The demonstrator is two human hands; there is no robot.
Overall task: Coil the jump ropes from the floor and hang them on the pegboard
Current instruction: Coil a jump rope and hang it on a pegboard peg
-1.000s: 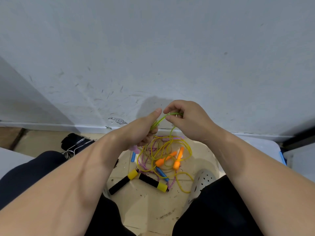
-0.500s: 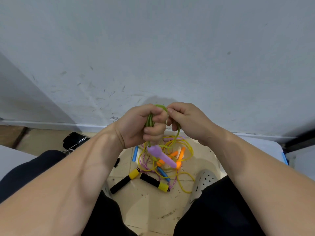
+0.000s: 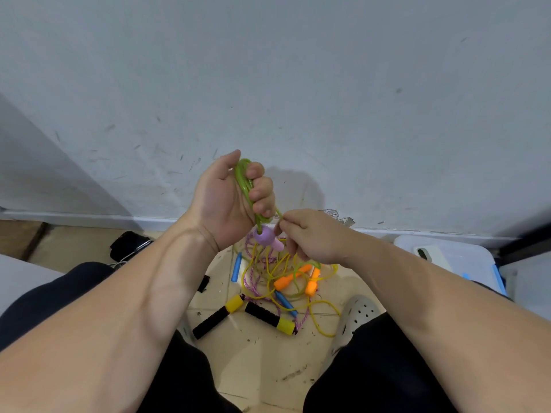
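Observation:
My left hand [image 3: 229, 198] grips a bundle of green jump rope [image 3: 245, 181] loops, held upright in front of the wall. A purple handle [image 3: 266, 237] hangs just below that fist. My right hand [image 3: 310, 235] pinches a strand of the green rope beside the purple handle. On the floor below lies a tangle of ropes: a yellow rope with orange handles [image 3: 290, 281], a pink-and-white braided rope with blue handles [image 3: 237, 266], and black foam handles with yellow ends [image 3: 269, 317]. No pegboard is in view.
A scuffed white wall [image 3: 298, 99] stands directly ahead, with a baseboard at the floor. My dark-trousered knees frame the tiled floor, and a grey perforated clog [image 3: 356, 315] is at the right. A white lidded bin [image 3: 447, 257] sits at the right, dark objects [image 3: 128, 244] at the left.
My left hand has risen with the green loops, its palm now facing me. My right hand has dropped from the top of the coil to the strand beside the purple handle.

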